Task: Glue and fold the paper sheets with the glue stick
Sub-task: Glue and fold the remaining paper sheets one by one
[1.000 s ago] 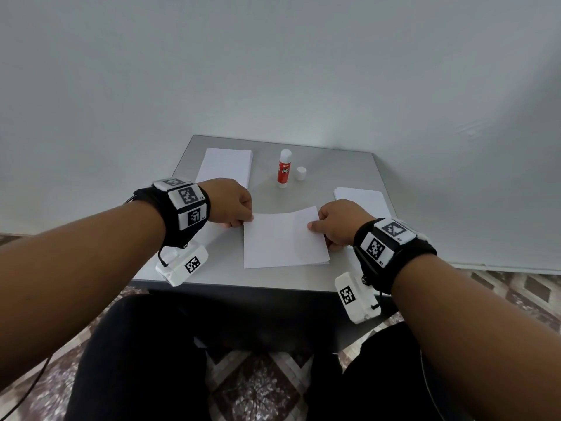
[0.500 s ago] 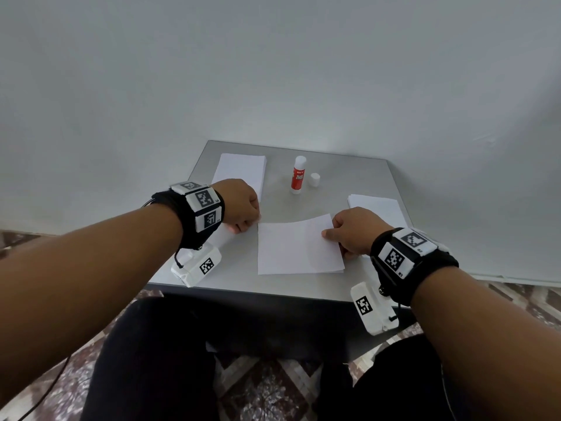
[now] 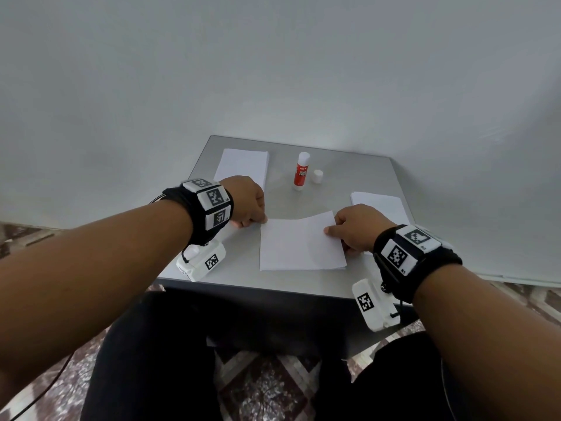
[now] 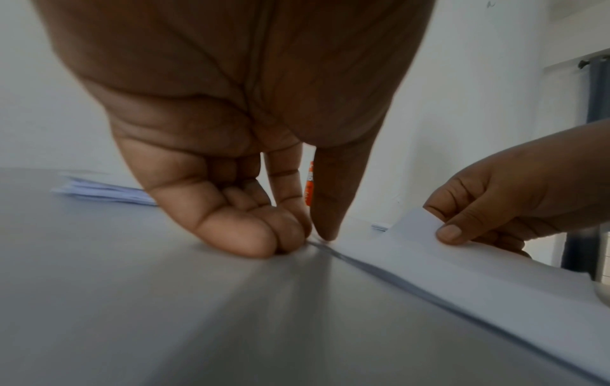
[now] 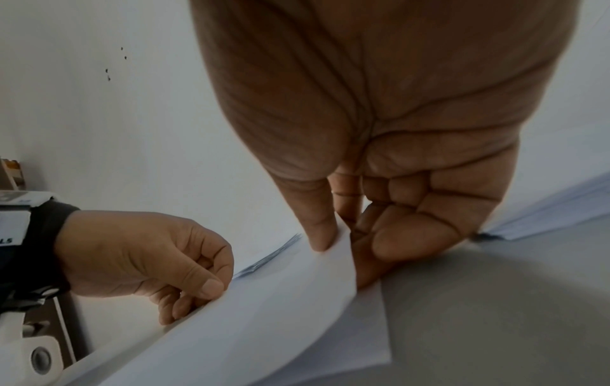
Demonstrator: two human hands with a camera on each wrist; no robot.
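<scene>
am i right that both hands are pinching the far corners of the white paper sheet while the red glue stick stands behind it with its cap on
Not quite: the cap is off. In the head view the small white cap stands on the grey table just right of the upright red glue stick. The rest holds: left hand and right hand pinch the far corners of the white paper sheet.

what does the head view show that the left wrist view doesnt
Only the head view shows the whole table, the loose white cap beside the upright glue stick, and both wristbands.

Only the left wrist view shows the left hand's fingers curled down at the sheet's corner, and the right thumb on top of its lifted edge.

Both show the sheet pinched by both hands, the right hand, the glue stick and the paper stacks.
</scene>
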